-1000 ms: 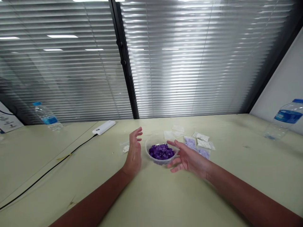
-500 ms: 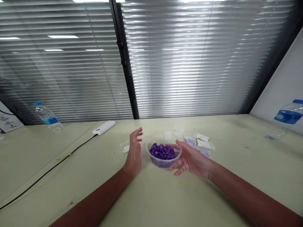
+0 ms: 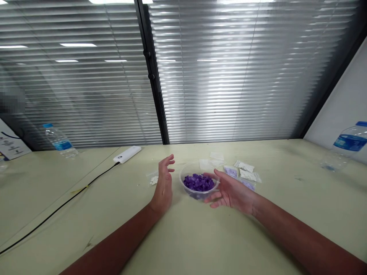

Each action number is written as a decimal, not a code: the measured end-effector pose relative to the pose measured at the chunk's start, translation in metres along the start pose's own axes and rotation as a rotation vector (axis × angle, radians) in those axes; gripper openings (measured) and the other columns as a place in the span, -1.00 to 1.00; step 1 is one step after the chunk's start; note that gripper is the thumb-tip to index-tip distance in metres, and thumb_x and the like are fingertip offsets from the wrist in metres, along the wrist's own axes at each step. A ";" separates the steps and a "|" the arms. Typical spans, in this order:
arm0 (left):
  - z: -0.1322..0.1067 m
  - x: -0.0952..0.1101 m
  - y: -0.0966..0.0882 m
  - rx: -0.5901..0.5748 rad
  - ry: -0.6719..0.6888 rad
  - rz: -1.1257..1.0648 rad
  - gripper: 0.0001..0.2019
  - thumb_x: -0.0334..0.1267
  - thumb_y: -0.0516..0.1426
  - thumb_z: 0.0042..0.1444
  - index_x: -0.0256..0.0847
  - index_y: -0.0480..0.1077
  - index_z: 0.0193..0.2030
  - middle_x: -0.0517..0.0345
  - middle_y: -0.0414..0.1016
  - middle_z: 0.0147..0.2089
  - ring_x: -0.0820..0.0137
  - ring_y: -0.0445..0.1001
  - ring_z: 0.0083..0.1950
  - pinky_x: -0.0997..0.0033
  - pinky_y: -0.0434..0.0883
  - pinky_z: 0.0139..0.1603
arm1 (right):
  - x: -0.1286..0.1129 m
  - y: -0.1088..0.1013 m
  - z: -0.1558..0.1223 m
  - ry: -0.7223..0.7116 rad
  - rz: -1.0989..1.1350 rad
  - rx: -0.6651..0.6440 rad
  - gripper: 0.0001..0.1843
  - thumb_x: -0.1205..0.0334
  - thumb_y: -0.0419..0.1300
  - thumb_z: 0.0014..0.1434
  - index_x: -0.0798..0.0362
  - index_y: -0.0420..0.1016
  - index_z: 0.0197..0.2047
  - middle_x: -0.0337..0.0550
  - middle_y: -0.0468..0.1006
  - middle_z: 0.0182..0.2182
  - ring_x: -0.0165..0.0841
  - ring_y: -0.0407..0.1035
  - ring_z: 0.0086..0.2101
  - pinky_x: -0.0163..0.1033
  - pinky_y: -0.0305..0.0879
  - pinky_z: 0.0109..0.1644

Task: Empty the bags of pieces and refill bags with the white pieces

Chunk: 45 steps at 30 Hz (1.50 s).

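A round clear plastic bowl (image 3: 197, 195) in the middle of the head view contains many small purple pieces (image 3: 198, 182). My right hand (image 3: 229, 193) grips it at the right side, with fingers at the rim and the lower fingers spread against the wall. Part of that grip is hidden by the bowl and its contents. To the left, apart from the bowl, my left hand (image 3: 164, 187) is open, edge down near the table, palm facing the bowl, fingers slightly bent. Beside it is a small clear bag with white pieces (image 3: 153, 180).
Behind my right hand lie small bags of white pieces (image 3: 248, 174), bags of light purple pieces (image 3: 231, 171) and flat clear bags (image 3: 217, 156). A white power bank (image 3: 127, 154) with a black cable (image 3: 71, 196) is at left. Water bottles (image 3: 60, 141) stand near both sides.
The bowl has shifted slightly up in view and its tilt has changed a little; the purple pieces lie differently. My right fingers have moved slightly with it. My left hand stays nearly still.
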<state>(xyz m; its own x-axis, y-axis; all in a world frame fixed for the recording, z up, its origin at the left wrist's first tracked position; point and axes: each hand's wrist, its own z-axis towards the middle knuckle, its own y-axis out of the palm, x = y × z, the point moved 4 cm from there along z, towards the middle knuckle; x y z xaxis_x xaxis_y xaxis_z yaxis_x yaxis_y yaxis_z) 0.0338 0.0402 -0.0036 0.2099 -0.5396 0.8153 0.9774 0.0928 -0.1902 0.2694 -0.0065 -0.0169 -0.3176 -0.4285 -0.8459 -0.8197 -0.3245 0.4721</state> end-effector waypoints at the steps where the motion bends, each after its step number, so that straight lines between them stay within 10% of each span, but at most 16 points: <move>1: 0.000 0.000 0.000 0.002 -0.004 -0.005 -0.45 0.15 -0.22 0.26 0.17 0.13 0.33 0.20 0.17 0.41 0.37 0.26 0.34 0.26 0.32 0.30 | 0.000 0.000 0.000 -0.001 -0.004 -0.004 -0.19 -0.26 0.10 0.34 0.01 0.07 0.47 0.13 0.53 0.02 -0.11 0.58 -0.13 -0.05 0.53 -0.04; 20: -0.002 0.003 0.000 -0.071 0.005 0.081 -0.46 0.10 -0.27 0.27 0.15 0.16 0.31 0.15 0.21 0.35 0.35 0.26 0.34 0.20 0.35 0.30 | 0.008 -0.003 0.009 -0.064 -0.022 0.005 -0.23 -0.25 0.05 0.37 0.03 0.09 0.45 0.04 0.53 -0.14 -0.16 0.53 -0.19 0.01 0.53 -0.12; 29: -0.020 0.058 0.009 -0.516 0.702 0.611 -0.64 0.19 0.11 0.12 0.00 0.47 -0.17 0.14 0.55 -0.03 0.30 0.43 0.09 0.14 0.33 0.22 | 0.015 -0.002 0.013 -0.076 -0.083 -0.002 -0.28 -0.21 0.06 0.38 0.05 0.14 0.42 0.05 0.52 -0.10 -0.15 0.50 -0.17 -0.02 0.53 -0.19; 34: -0.034 0.065 0.031 -0.720 0.757 0.646 -0.63 0.22 0.19 0.07 -0.02 0.48 -0.23 0.23 0.55 -0.33 0.44 0.45 -0.22 0.22 0.36 0.27 | 0.015 0.002 0.010 -0.090 -0.163 -0.036 -0.30 -0.18 0.06 0.39 0.07 0.17 0.41 0.09 0.52 -0.01 -0.18 0.49 -0.15 -0.07 0.53 -0.18; 45: -0.015 0.059 0.018 -0.635 0.606 0.790 -0.45 0.22 0.17 0.09 0.14 0.34 0.19 0.20 0.50 0.19 0.27 0.44 0.23 -0.07 0.21 0.50 | 0.012 0.003 0.011 -0.080 -0.133 -0.032 -0.30 -0.24 0.07 0.37 0.03 0.22 0.38 0.06 0.54 -0.08 -0.16 0.51 -0.16 -0.09 0.53 -0.22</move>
<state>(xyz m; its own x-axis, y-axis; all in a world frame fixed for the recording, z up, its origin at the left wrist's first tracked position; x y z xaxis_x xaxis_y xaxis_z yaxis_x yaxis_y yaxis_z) 0.0635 -0.0025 0.0328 0.5358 -0.8443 -0.0107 0.3575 0.2384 -0.9030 0.2574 -0.0031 -0.0279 -0.2455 -0.3117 -0.9179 -0.8416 -0.4014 0.3614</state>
